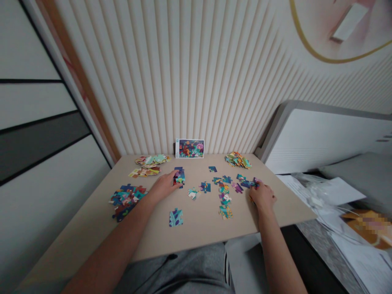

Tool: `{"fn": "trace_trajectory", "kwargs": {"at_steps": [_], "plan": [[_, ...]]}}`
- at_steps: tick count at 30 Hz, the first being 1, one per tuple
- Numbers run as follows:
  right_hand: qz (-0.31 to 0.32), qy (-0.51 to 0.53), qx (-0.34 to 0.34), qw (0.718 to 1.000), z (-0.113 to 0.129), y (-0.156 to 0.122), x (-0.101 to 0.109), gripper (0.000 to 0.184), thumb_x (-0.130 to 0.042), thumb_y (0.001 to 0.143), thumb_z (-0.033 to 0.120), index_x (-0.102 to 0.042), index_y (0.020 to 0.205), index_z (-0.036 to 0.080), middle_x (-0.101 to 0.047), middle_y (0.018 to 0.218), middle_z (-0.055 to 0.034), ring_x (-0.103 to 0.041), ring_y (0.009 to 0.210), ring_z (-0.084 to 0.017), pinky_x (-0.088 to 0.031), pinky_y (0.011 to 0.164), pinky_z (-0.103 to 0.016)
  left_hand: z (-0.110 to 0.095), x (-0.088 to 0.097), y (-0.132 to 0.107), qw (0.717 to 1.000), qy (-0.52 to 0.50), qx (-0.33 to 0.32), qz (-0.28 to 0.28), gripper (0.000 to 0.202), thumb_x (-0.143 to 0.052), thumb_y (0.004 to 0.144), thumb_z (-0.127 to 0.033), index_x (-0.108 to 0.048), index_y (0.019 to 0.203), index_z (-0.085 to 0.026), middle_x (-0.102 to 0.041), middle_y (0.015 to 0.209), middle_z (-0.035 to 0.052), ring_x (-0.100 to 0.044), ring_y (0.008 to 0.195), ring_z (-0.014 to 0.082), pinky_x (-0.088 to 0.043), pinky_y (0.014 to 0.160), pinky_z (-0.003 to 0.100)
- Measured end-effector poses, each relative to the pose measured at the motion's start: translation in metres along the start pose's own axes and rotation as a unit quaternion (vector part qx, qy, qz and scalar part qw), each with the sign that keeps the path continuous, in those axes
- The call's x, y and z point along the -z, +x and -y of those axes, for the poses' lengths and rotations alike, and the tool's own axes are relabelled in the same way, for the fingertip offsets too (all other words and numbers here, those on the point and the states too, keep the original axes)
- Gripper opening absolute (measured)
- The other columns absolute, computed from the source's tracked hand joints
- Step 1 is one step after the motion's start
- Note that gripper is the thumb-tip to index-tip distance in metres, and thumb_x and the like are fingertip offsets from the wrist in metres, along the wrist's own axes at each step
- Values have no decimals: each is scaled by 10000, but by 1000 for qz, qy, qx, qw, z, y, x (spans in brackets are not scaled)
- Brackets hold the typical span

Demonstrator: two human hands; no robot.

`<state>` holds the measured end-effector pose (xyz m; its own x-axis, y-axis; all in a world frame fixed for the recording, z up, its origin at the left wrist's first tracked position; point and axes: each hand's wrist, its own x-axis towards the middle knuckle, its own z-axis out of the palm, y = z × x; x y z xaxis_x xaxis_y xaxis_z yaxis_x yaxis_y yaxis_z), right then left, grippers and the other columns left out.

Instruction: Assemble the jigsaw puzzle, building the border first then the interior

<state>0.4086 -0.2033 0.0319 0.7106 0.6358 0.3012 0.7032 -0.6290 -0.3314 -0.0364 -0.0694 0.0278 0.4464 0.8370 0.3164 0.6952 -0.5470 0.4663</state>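
Observation:
Colourful jigsaw pieces lie spread on a beige tabletop point(199, 228). My left hand point(163, 185) rests on the table with its fingers pinched on a small joined cluster of blue and red pieces point(179, 177). My right hand point(262, 195) lies further right, fingers curled on a purple and blue piece point(255, 183) at the end of a short row of pieces. Between the hands lie loose pieces and a joined column of pieces point(225, 200). A single blue leafy piece point(176, 217) sits nearer to me.
A reference picture card point(189, 148) leans against the ribbed wall at the back. Piles of pieces lie at back left point(150, 163), back right point(238, 160) and near left point(125, 199). A white appliance point(321, 139) and loose papers point(324, 190) stand to the right.

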Motion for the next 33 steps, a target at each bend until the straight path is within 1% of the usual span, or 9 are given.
{"fn": "trace_trajectory", "kwargs": {"at_steps": [10, 15, 19, 23, 25, 27, 30, 32, 33], "plan": [[9, 17, -18, 1000, 4, 2, 6, 469, -576, 886, 432, -669, 1290, 213, -663, 1172, -232, -601, 1135, -410, -414, 945, -621, 0, -3, -1, 1000, 10, -3, -6, 640, -687, 874, -475, -492, 1432, -231, -687, 1277, 122, -635, 1200, 311, -462, 1022, 392], [-21, 24, -5, 999, 8, 0, 7, 457, -566, 891, 439, -683, 1264, 203, -664, 1162, -234, -603, 1121, -423, -416, 931, -636, 1, -3, 0, 1000, 10, -11, -8, 643, -682, 878, -470, -485, 1439, -226, -672, 1306, 130, -634, 1203, 311, -462, 1029, 397], [-13, 8, -7, 1000, 6, -2, 4, 438, -589, 879, 416, -696, 1241, 195, -650, 1168, -241, -588, 1143, -428, -402, 942, -643, 1, -3, -1, 1000, 5, -15, -14, 636, -697, 869, -459, -498, 1430, -235, -662, 1328, 126, -634, 1208, 306, -460, 1035, 392], [-39, 16, 20, 999, 7, -3, 2, 409, -588, 876, 379, -711, 1217, 190, -631, 1195, -236, -575, 1146, -419, -400, 957, -630, 2, -4, 0, 1000, 6, -19, -19, 636, -696, 868, -459, -500, 1427, -229, -666, 1317, 128, -630, 1217, 307, -456, 1046, 401], [-52, 55, 63, 995, 11, -3, 2, 369, -568, 887, 357, -729, 1174, 190, -640, 1193, -215, -580, 1140, -393, -409, 976, -597, 1, -4, 0, 1000, 2, -16, -20, 632, -702, 863, -453, -507, 1422, -231, -668, 1313, 123, -627, 1221, 306, -453, 1052, 402], [-34, 124, 155, 979, 18, -4, 4, 334, -543, 910, 347, -744, 1126, 189, -668, 1154, -181, -597, 1117, -349, -433, 993, -533, 0, -3, 0, 1000, -2, -12, -20, 634, -712, 854, -449, -513, 1417, -234, -667, 1317, 120, -625, 1225, 304, -450, 1057, 402], [48, 228, 339, 911, 34, -13, 7, 320, -542, 950, 385, -753, 1120, 215, -690, 1156, -130, -611, 1119, -287, -450, 1026, -450, -1, -3, 0, 1000, 2, -14, -16, 642, -709, 857, -451, -505, 1426, -234, -657, 1336, 123, -621, 1230, 306, -446, 1062, 407], [112, 251, 422, 864, 43, -21, 8, 323, -594, 944, 427, -745, 1176, 260, -674, 1231, -105, -600, 1167, -274, -439, 1056, -440, -2, -2, -1, 1000, 6, -16, -13, 638, -698, 867, -456, -499, 1430, -232, -648, 1351, 127, -622, 1228, 308, -450, 1058, 410], [140, 246, 444, 850, 47, -24, 8, 338, -631, 927, 444, -737, 1206, 285, -661, 1266, -96, -590, 1192, -277, -432, 1067, -448, -2, -2, -1, 1000, 7, -17, -13, 635, -695, 870, -457, -499, 1430, -232, -644, 1358, 127, -622, 1228, 309, -452, 1056, 412]]}}
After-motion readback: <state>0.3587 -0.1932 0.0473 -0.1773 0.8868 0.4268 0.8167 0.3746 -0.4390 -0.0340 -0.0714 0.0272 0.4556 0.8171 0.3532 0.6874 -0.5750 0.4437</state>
